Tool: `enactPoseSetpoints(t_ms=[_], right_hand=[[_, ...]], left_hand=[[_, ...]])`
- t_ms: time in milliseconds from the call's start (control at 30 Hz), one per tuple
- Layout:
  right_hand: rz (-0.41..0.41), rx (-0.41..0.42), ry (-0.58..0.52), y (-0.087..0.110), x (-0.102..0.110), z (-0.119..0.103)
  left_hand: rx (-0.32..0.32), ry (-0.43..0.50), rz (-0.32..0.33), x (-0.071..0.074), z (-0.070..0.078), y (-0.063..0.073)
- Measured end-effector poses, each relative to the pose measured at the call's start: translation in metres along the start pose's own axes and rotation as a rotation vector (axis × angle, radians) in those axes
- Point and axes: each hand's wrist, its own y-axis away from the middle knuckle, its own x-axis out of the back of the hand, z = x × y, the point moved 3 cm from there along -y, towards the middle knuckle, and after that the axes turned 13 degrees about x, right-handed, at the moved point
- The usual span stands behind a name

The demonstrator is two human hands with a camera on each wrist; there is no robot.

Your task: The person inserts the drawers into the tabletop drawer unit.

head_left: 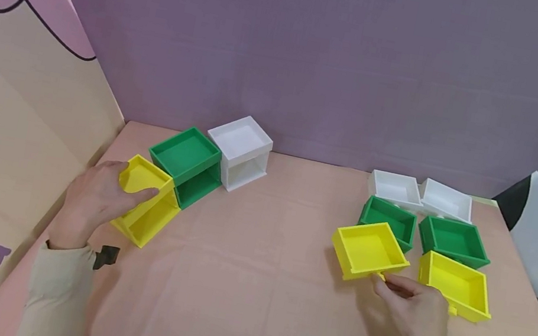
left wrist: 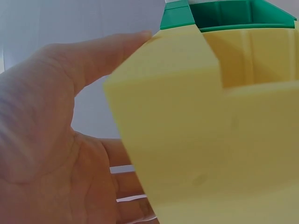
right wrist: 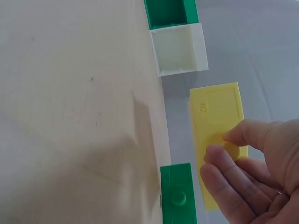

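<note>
At the left of the head view, my left hand (head_left: 97,195) grips a yellow drawer cabinet (head_left: 160,218), thumb along one side and fingers round the other. Its lower slot is bare, and a recessed tray forms its top. My right hand (head_left: 413,313) pinches the round knob of a yellow drawer (head_left: 368,248), holding it tilted over the table with its shadow cast below. The right wrist view shows this drawer's front (right wrist: 217,112), with small raised marks, turned toward the camera. Another yellow drawer (head_left: 459,283) lies just right of that hand.
A green cabinet (head_left: 187,153) and a white cabinet (head_left: 243,142) stand in a slanted row behind the yellow one. Two green drawers (head_left: 453,239) and two white drawers (head_left: 395,187) lie at the right, toward the purple back wall (head_left: 320,63). Pink cloth (head_left: 248,284) covers the table.
</note>
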Motion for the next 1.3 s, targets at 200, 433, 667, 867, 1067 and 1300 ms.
enactPoseSetpoints(t_ms=[200, 433, 667, 867, 1067, 1300], right_hand=[[-0.003, 0.053, -0.035, -0.008, -0.008, -0.015], [0.024, 0.151, -0.143, -0.017, -0.021, -0.035], [-0.007, 0.176, -0.185, -0.018, -0.041, -0.049], [-0.087, 0.154, -0.248, -0.018, -0.055, -0.060], [-0.143, 0.155, -0.303, -0.019, -0.071, -0.070], [-0.176, 0.170, -0.330, -0.020, -0.089, -0.085]], left_hand=[[-0.011, -0.006, 0.003, 0.001, -0.001, -0.002], [-0.005, 0.001, 0.006, 0.003, -0.001, -0.002], [0.003, 0.003, -0.008, 0.000, -0.002, -0.003], [-0.005, 0.025, -0.003, -0.001, -0.001, -0.001], [-0.013, 0.027, 0.002, 0.000, -0.001, 0.000], [-0.008, 0.022, -0.002, 0.000, -0.002, 0.001]])
